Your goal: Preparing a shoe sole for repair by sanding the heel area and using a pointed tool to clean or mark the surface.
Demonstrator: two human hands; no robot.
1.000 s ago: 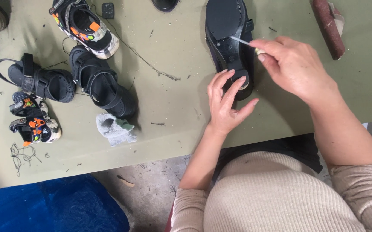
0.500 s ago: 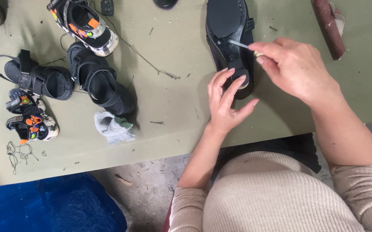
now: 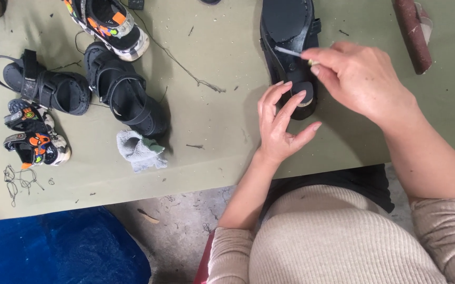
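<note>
L hand (image 3: pixel 279 122): fingers spread, tips pressing heel end of black shoe (image 3: pixel 289 50)
R hand (image 3: pixel 361 79): fingers pinched on thin brush stick (image 3: pixel 289 51), tip over sole
shoe: sole-up, top centre of green surface (image 3: pixel 222 121)
L side: 2 black sandals (image 3: pixel 127 97), multicolour sneaker (image 3: pixel 106 23), small kid's sandals (image 3: pixel 33 138), grey rag (image 3: pixel 138 151)
top R: brown sanding block (image 3: pixel 412 32)

Olive-green desk (image 3: pixel 222 152) bearing two black sandals (image 3: pixel 80 89) side by side, a colourful sneaker (image 3: pixel 109 23) above them, and a small patterned child's shoe (image 3: pixel 34 142) at far left. A grey rag (image 3: pixel 138 151) lies just below the right sandal; a brown sanding block (image 3: pixel 412 32) sits at upper right. Blue tarp (image 3: pixel 54 250) covers the floor below the desk edge.
</note>
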